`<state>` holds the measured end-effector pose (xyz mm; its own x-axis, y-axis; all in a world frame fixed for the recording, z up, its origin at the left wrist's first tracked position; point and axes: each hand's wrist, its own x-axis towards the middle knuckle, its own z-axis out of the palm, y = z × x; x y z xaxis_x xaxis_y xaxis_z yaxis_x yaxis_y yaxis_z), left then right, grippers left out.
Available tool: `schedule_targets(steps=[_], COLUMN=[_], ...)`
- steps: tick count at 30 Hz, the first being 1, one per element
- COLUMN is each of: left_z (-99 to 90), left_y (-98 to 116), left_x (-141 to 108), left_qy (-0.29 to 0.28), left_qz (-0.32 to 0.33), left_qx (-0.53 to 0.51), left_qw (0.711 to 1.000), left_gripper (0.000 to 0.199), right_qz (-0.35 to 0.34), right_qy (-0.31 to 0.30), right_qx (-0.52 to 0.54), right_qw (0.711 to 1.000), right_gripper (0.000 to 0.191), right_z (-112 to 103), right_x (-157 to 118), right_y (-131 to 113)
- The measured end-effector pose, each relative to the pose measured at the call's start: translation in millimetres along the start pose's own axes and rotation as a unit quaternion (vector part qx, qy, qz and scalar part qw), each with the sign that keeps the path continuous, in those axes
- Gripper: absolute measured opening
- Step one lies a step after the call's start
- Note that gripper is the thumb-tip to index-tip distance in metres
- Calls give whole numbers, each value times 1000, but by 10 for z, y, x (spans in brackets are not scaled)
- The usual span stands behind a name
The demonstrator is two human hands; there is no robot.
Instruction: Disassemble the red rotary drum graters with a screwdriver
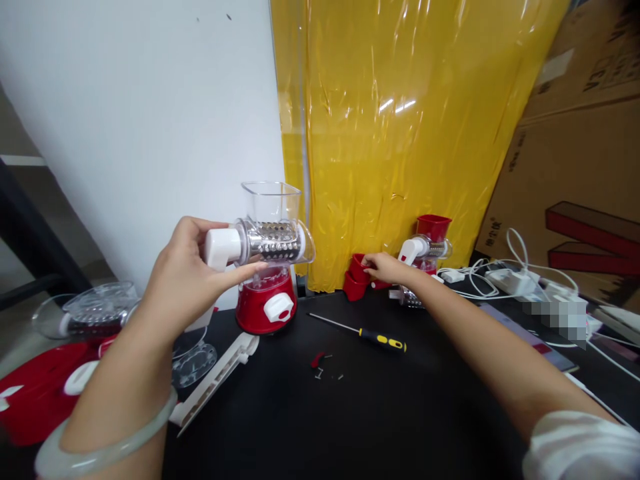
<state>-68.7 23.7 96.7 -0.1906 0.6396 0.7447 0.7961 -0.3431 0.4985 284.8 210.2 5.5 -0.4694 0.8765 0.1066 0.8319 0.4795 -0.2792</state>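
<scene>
A rotary drum grater (273,241) with a clear hopper and a red base stands upright at the middle left. My left hand (187,267) is closed round its white crank hub, thumb along the underside of the drum. Farther right, my right hand (384,268) pinches the rim of a red cup-shaped plastic part (356,281) by the yellow sheet. Close beside that hand is a smaller grater (431,240) with a red hopper. A white crank arm (217,380) lies before the first grater.
A black and yellow screwdriver (383,340) lies mid-table, with a small red piece (317,361) and several screws (319,375) nearer me. Another red grater (47,387) is at left. White cables and chargers (515,280), a phone (530,337) and a cardboard box (575,160) are at right.
</scene>
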Motion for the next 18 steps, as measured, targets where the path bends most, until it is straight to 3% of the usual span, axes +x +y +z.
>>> schedule_targets(steps=[9,18], left_z=[-5,27], left_y=[41,-63], left_x=[8,28], left_qy=[9,16], left_qz=[24,32], left_qx=[20,-3], left_qw=[999,999], left_gripper=[69,67], right_qz=[-12,-19], right_qy=[28,54], right_qx=[-11,-21], right_qw=[999,998], right_gripper=[33,31], right_z=[27,54], right_x=[25,72], right_y=[32,103])
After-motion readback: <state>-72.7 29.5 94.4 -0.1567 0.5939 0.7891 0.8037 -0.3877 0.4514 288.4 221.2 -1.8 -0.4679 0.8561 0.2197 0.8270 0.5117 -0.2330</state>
